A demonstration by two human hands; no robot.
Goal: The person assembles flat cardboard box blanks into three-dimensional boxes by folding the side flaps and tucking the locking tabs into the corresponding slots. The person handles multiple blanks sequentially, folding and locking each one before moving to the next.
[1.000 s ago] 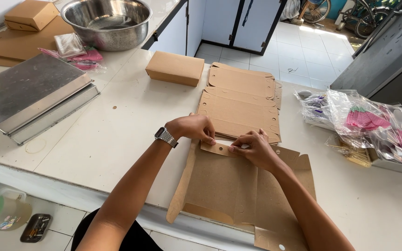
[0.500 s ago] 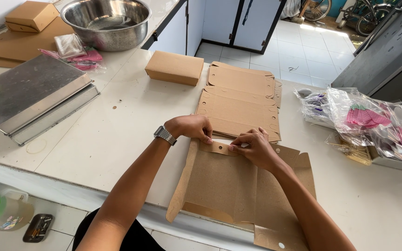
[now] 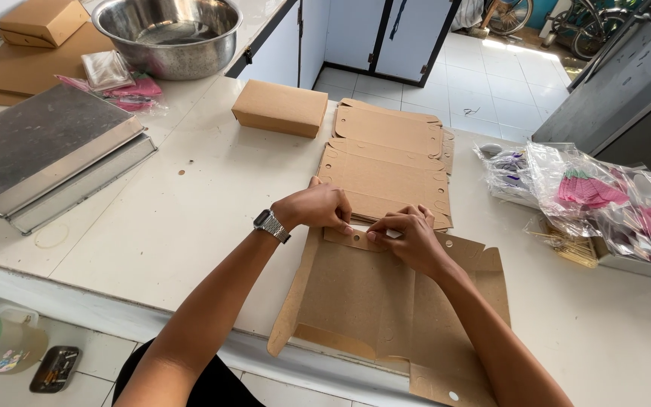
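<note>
I stand at the near edge of the pale surface (image 3: pixel 152 226), and the flat box blank (image 3: pixel 386 301) I am working on lies so close to that edge that its lower corner hangs out past it above the tiled floor. To my left there is a broad bare stretch of surface between my forearm and the stacked metal trays (image 3: pixel 47 154), which sit well apart from me; beyond them stand a steel bowl (image 3: pixel 166 34) and some pink packets (image 3: pixel 126 87). Straight ahead a stack of flat blanks (image 3: pixel 389 162) lies just beyond my fingers, nearly touching the piece I hold, and a folded brown box (image 3: pixel 280 108) sits beside its far left corner. To my right, clear bags of pink things (image 3: pixel 604 200) crowd the surface, with only a narrow bare strip between them and my blank. My left hand (image 3: pixel 316 207), a watch on its wrist, and my right hand (image 3: pixel 408 234) meet at the blank's far edge, fingers pinched closed on a small punched flap there. The blank is plain brown card, creased in panels, its left side wall folded partly upright, its right wing flat with small round holes.
</note>
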